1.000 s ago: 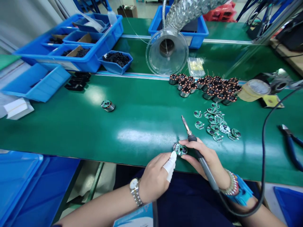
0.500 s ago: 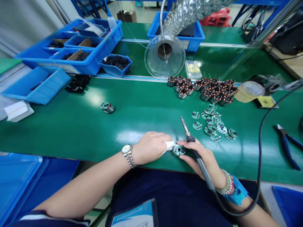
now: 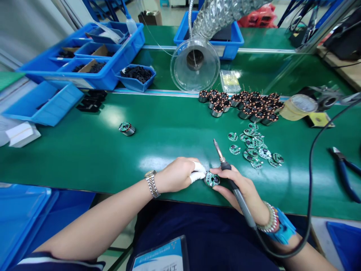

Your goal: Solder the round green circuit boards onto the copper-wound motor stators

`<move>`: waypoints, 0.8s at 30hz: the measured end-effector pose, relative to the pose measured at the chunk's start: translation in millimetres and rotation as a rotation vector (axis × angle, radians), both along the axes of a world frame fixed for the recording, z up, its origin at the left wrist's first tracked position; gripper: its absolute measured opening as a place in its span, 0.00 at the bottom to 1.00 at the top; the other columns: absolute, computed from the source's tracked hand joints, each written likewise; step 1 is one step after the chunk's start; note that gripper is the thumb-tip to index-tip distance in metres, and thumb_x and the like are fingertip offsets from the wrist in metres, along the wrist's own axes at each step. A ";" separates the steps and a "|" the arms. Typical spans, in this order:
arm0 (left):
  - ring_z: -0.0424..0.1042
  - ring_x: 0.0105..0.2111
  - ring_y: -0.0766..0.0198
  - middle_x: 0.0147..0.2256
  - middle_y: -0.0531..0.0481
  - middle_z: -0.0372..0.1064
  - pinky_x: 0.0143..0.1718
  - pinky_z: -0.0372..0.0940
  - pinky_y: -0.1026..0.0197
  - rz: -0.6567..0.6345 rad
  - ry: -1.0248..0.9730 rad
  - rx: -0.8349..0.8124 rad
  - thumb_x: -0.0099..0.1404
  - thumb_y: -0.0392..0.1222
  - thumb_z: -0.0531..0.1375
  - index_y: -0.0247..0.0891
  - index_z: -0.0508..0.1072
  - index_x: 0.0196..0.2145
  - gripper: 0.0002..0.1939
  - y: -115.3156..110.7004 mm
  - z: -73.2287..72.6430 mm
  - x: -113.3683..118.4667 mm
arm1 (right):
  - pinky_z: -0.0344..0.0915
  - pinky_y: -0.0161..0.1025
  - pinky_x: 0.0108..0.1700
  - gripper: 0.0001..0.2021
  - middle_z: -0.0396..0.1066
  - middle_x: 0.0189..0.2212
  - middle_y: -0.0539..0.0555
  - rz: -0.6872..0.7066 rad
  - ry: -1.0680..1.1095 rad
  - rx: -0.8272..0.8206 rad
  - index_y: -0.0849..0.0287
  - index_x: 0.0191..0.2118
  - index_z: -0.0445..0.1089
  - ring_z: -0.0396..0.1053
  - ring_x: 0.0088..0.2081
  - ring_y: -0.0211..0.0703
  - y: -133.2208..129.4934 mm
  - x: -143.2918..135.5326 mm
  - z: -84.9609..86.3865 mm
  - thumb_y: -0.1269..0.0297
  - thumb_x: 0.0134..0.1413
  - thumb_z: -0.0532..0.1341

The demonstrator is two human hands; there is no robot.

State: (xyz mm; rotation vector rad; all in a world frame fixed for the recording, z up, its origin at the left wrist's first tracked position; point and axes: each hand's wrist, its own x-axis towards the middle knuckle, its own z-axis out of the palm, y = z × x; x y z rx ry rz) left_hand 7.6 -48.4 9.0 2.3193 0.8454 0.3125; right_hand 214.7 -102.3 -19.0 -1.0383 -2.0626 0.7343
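My right hand [image 3: 239, 184] is closed round a soldering iron [image 3: 238, 194], whose tip points up and away over the bench. Its thumb and forefinger also grip the right side of a round green circuit board [image 3: 211, 180], which seems to sit on a motor stator, mostly hidden beneath. White finger covers wrap the thumb and forefinger of my left hand [image 3: 180, 174]. Those fingers pinch together at the board's left edge; what is between them is too small to make out. Off to the left, another stator with a board on it [image 3: 126, 128] lies tilted.
Several copper-wound stators [image 3: 248, 105] stand at the back right, with loose circuit boards [image 3: 254, 145] in front. Cutting pliers [image 3: 342, 173] lie far right. A clear extraction hood [image 3: 195, 67] hangs behind. Blue parts bins [image 3: 137, 78] stand back left. The iron's cable [image 3: 310, 169] loops at right.
My left hand has turned, so both white-covered fingers now show at the board's edge. The board has shifted slightly left. My right hand keeps its hold on the iron and board.
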 end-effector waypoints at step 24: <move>0.69 0.34 0.62 0.35 0.47 0.70 0.35 0.65 0.61 -0.087 0.133 0.336 0.66 0.40 0.48 0.35 0.70 0.39 0.12 -7.5 -7.1 -5.4 | 0.65 0.44 0.48 0.18 0.69 0.44 0.55 0.003 0.010 0.006 0.53 0.46 0.57 0.67 0.46 0.43 0.6 -0.4 1.0 0.73 0.50 0.60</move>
